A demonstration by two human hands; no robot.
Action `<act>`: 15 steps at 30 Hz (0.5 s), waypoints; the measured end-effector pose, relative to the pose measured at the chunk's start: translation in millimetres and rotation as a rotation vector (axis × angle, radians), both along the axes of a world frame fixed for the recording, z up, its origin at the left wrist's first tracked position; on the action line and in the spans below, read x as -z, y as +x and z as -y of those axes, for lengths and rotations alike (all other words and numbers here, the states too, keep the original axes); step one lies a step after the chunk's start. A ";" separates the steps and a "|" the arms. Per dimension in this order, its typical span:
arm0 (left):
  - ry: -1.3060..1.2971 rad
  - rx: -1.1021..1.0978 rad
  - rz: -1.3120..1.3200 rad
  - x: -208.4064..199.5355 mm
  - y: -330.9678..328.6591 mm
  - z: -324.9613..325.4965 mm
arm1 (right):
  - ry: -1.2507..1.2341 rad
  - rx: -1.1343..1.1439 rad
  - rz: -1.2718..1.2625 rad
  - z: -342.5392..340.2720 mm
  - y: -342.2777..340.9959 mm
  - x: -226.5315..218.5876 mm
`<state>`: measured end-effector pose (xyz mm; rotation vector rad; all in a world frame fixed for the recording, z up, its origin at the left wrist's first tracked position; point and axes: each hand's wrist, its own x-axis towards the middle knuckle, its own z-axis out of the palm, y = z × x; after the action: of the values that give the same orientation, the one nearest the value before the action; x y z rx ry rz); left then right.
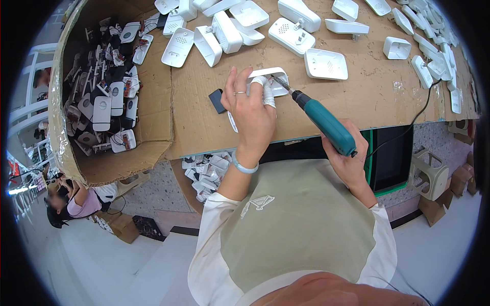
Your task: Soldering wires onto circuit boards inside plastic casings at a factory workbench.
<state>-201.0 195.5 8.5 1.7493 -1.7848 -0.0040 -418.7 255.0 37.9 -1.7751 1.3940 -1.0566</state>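
My left hand (pixel 251 109), with white tape wrapped round a finger and a ring on another, steadies a white plastic housing (pixel 282 92) on the cardboard-covered table. My right hand (pixel 351 155) grips a green electric screwdriver (pixel 326 121) from its rear end. The tool slants down to the left, and its bit reaches inside the housing; the exact contact point is too small to make out. Just left of my left hand lies a small dark rectangular block (pixel 217 101). The rim of a white part (pixel 232 123) shows under that hand, mostly hidden.
A large open cardboard box (pixel 158 112) at left holds many white devices with wires. White housings (pixel 326 65) lie along the table's back and right. The tool's black cable (pixel 421 109) trails right. A carton of white parts (pixel 206 173) sits below the table edge. Another person (pixel 84 204) sits far left.
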 end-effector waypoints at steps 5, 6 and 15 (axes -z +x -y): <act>-0.002 0.001 -0.003 -0.3 1.0 -0.2 | 0.016 0.001 -0.014 -0.6 -0.3 -0.8; -0.001 0.001 -0.002 -0.6 1.1 -0.4 | 0.011 0.000 -0.009 0.1 0.4 -1.8; 0.007 0.003 -0.010 -1.8 0.9 -0.8 | -0.017 0.014 0.016 0.9 0.3 -3.4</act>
<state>-200.1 196.3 10.4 1.7482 -1.7820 -0.0203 -418.4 254.1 41.3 -1.7675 1.3934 -1.0909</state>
